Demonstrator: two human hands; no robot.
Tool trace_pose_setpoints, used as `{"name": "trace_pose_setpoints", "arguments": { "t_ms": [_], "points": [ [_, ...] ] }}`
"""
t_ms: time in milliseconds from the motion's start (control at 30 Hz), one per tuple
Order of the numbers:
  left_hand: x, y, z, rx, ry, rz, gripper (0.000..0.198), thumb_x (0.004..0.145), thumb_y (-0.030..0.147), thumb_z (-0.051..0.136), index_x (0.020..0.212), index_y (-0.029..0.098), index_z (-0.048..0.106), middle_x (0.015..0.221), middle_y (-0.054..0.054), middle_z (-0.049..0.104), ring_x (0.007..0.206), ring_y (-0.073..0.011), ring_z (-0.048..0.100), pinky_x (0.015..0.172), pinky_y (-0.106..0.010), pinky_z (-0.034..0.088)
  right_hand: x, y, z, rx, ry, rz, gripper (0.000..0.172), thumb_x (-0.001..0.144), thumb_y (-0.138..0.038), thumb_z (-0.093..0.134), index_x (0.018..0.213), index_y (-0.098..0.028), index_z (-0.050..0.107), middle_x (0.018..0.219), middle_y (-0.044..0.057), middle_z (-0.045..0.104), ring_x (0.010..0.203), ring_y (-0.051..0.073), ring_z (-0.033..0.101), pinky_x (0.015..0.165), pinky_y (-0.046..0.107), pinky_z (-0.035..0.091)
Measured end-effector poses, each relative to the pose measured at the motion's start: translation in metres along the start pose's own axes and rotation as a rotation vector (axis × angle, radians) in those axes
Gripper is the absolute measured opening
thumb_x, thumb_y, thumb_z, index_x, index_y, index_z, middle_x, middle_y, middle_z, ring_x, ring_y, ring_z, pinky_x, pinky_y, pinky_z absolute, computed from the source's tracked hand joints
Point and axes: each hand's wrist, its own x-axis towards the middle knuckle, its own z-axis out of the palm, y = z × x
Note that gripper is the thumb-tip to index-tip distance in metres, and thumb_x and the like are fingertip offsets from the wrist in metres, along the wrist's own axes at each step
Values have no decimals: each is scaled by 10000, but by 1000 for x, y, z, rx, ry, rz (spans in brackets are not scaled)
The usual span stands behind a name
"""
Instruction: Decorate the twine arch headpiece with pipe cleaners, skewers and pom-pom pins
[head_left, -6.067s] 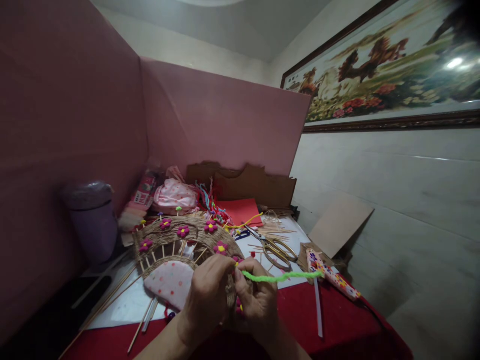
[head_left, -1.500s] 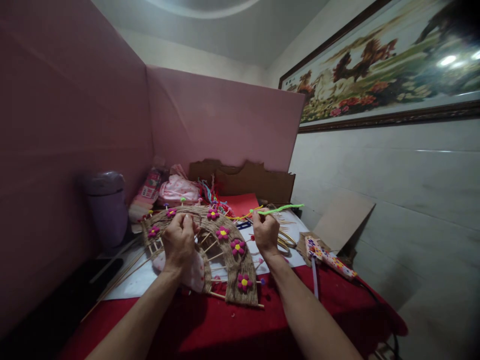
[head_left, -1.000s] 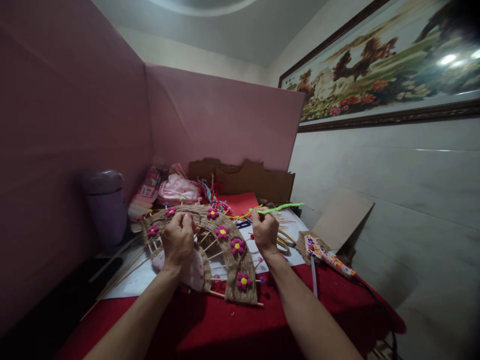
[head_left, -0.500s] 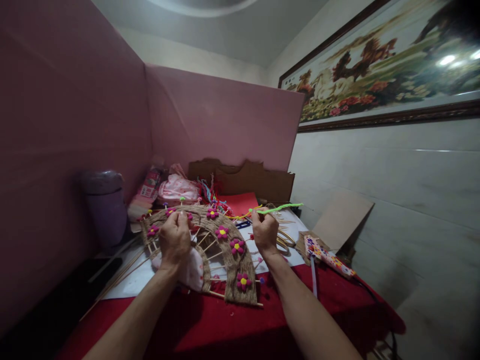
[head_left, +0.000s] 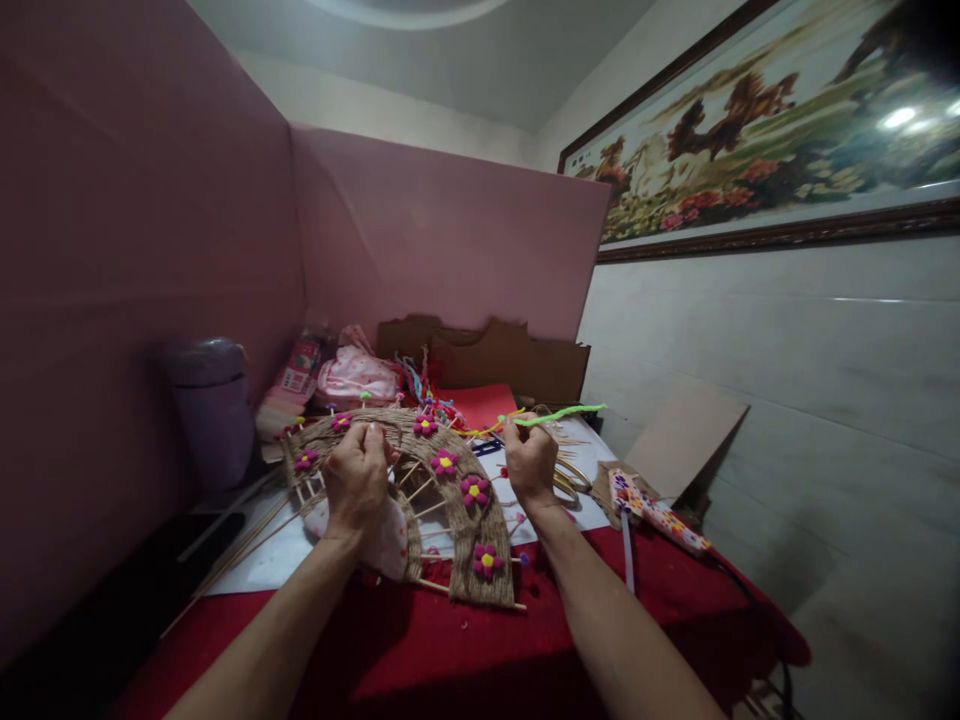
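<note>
A fan-shaped piece of wound brown twine on thin sticks (head_left: 491,530) lies on the table, dotted with magenta felt-like flowers with yellow centres. My left hand (head_left: 358,480) is closed in front of its upper middle, thumb uppermost. Whatever those fingers hold, if anything, is hidden behind the hand. To the right of the fan, my right hand (head_left: 531,462) pinches a bright green pipe cleaner (head_left: 570,412), which sticks out to the right. Small coloured balls tip the stick ends along the fan's outer edge. A pale spotted cloth (head_left: 390,540) shows at the fan's inner curve.
A red cloth (head_left: 442,660) covers the table's front. Behind the fan are a red sheet (head_left: 484,402), a pink bundle (head_left: 356,375) and torn cardboard (head_left: 517,360). A purple container (head_left: 214,415) stands left. At right lies a flower-patterned glue gun (head_left: 656,512), near gold rings (head_left: 574,478).
My left hand has shifted slightly to the right across the fan. My right hand and the green pipe cleaner stay in place, and the fan has barely moved.
</note>
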Motion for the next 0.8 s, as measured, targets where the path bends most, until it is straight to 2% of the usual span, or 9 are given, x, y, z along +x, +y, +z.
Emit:
{"name": "trace_pose_setpoints", "arguments": {
  "t_ms": [267,800],
  "points": [
    [0,-6,3,2,9,15,283,833,385,421,652,216,558,576,0,621,554,-168,594,514,-246,376,0,-1,0,-1,5,1,277,793,-379,483,648,-179,607,615,41,640,581,167,559,613,259,410],
    [-1,-4,3,24,4,36,280,833,367,417,635,214,543,584,3,625,561,-162,574,548,-253,378,-1,-1,0,29,-5,0,253,785,-344,485,633,-176,598,614,43,632,577,166,555,610,261,408]
  ]
}}
